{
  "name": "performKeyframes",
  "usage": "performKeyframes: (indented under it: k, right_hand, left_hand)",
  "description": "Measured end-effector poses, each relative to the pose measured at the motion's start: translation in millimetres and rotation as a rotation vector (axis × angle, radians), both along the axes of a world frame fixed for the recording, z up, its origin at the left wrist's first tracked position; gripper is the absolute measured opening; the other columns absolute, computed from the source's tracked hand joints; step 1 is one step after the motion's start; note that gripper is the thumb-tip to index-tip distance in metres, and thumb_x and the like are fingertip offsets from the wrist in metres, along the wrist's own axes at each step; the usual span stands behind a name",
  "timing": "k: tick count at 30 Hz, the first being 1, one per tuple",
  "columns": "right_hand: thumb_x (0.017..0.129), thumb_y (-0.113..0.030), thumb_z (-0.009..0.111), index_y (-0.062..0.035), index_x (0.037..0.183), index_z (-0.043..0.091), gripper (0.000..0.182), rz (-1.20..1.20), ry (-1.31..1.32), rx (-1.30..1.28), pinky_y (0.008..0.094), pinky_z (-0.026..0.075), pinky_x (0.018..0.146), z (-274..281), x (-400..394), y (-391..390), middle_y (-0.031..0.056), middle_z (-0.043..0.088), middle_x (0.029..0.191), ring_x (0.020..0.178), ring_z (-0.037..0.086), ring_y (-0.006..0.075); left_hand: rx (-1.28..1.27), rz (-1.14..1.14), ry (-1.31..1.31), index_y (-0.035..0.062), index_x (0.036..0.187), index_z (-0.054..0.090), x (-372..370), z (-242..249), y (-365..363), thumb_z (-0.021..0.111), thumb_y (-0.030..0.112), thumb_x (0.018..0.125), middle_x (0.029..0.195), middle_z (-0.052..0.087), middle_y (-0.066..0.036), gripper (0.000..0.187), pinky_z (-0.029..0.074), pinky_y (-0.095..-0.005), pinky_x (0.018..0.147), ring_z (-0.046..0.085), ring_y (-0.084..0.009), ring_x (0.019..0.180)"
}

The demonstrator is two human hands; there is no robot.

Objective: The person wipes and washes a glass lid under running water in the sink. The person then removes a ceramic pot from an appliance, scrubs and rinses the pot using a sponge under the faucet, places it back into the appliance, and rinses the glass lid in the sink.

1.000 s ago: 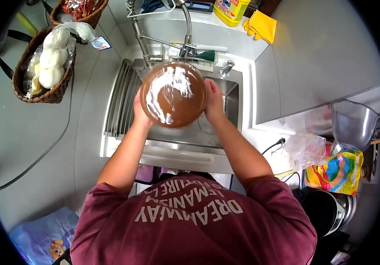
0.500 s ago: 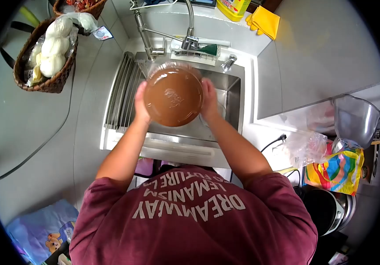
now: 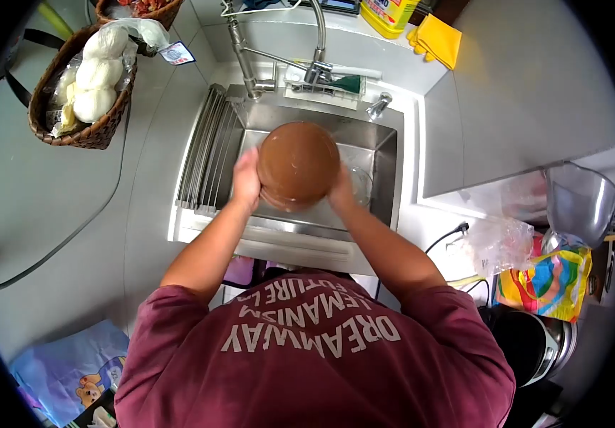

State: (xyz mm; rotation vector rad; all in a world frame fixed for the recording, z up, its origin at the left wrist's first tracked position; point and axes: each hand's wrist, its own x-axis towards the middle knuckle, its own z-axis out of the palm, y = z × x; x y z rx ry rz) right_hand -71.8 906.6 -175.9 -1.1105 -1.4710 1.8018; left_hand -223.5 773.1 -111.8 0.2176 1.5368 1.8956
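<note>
A round brown bowl [image 3: 299, 162] is held up over the steel sink [image 3: 382, 171], its smooth brown surface facing the camera. My left hand [image 3: 247, 178] grips its left side, and my right hand [image 3: 340, 191] grips its right side; the fingertips of both are partly hidden by the bowl. A clear glass item [image 3: 361, 185] lies in the sink basin, to the right of the bowl. Behind the bowl stands the faucet [image 3: 250, 78]. A roll-up rack [image 3: 204, 150] covers the sink's left part.
A wicker basket [image 3: 97, 135] with white items stands at the upper left. At the back are a yellow bottle [image 3: 391, 16] and yellow gloves [image 3: 437, 41]. On the right are a plastic bag [image 3: 500, 242], a clear pitcher [image 3: 580, 200] and a colourful bag [image 3: 550, 285].
The bowl has tilted, and its near side now shows below the round face. My hands have shifted slightly lower around it. The whole view has moved a little.
</note>
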Motion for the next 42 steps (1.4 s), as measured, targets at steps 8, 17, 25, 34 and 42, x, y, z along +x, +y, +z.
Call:
performKeyframes:
  k: [8,17,25,34,42]
  right_hand:
    - [0.096,-0.036,0.041,0.0022,0.105,0.061,0.044,0.054,0.015,0.106,0.0381,0.043,0.084,129,-24,33,0.0174,0.064,0.103,0.095,0.059,0.0278]
    - [0.097,-0.034,0.037,0.0013,0.11,0.059,0.043,-0.011,-0.311,-0.113,0.0405,0.042,0.087,11,-2,-15,0.0194,0.063,0.105,0.099,0.058,0.0342]
    - [0.096,-0.032,0.043,-0.0001,0.104,0.058,0.036,0.128,0.242,0.33,0.0265,0.045,0.072,141,-28,15,0.0043,0.061,0.091,0.084,0.054,0.0129]
    - [0.096,-0.032,0.041,0.0031,0.111,0.058,0.042,0.084,-0.048,-0.124,0.0327,0.043,0.086,40,-5,-3,0.0123,0.062,0.105,0.097,0.056,0.0204]
    - [0.093,-0.027,0.051,-0.0024,0.117,0.056,0.034,0.352,0.218,0.006,0.0275,0.045,0.083,156,-1,8,0.0045,0.062,0.106,0.096,0.055,0.0122]
  left_hand:
    - [0.093,-0.047,-0.153,0.0012,0.112,0.054,-17,48,16,0.046,0.019,0.092,0.103,0.062,-0.01,0.027,0.052,-0.0336,0.075,0.062,-0.0204,0.091]
    - [-0.078,-0.024,-0.503,0.0022,0.113,0.053,-5,-47,-9,0.045,0.025,0.094,0.107,0.061,-0.011,0.031,0.05,-0.0378,0.085,0.06,-0.0232,0.097]
    - [0.485,-0.102,-0.26,0.0021,0.12,0.05,-41,38,-6,0.038,0.024,0.097,0.112,0.058,-0.011,0.034,0.053,-0.0341,0.08,0.06,-0.0227,0.098]
    - [0.071,-0.004,-0.427,0.0001,0.123,0.049,9,37,-27,0.042,0.047,0.094,0.121,0.056,-0.011,0.056,0.046,-0.0412,0.092,0.055,-0.0244,0.109]
    - [0.563,-0.366,-0.247,0.0025,0.126,0.046,-1,96,-51,0.056,0.028,0.092,0.121,0.056,-0.012,0.043,0.049,-0.0371,0.09,0.057,-0.0224,0.107]
